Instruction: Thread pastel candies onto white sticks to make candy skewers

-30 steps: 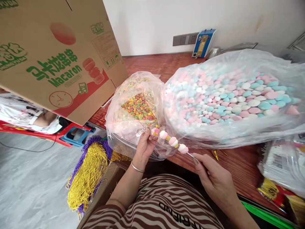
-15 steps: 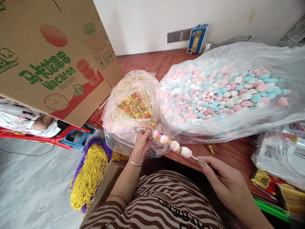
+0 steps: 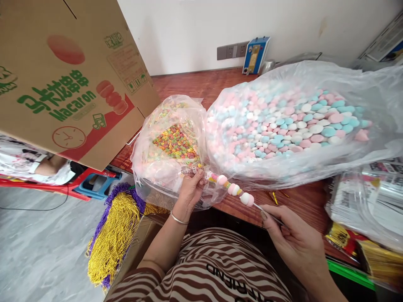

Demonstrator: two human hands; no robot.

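two hands share one skewer (image 3: 233, 189): the left (image 3: 191, 187) pinches its wrapper end, the right (image 3: 291, 237) grips the bare stick (image 3: 258, 207), beside two bags.

View swung slightly rightward, left hand (image 3: 191, 188), right hand (image 3: 297, 239) and pink-and-white marshmallow skewer (image 3: 233, 189) now farther right against the clear plastic bag of multicoloured rings (image 3: 143, 157)

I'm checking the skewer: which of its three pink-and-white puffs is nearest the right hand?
The lowest puff, beside the bare stick that the right hand grips; the other two puffs sit farther toward the left hand.
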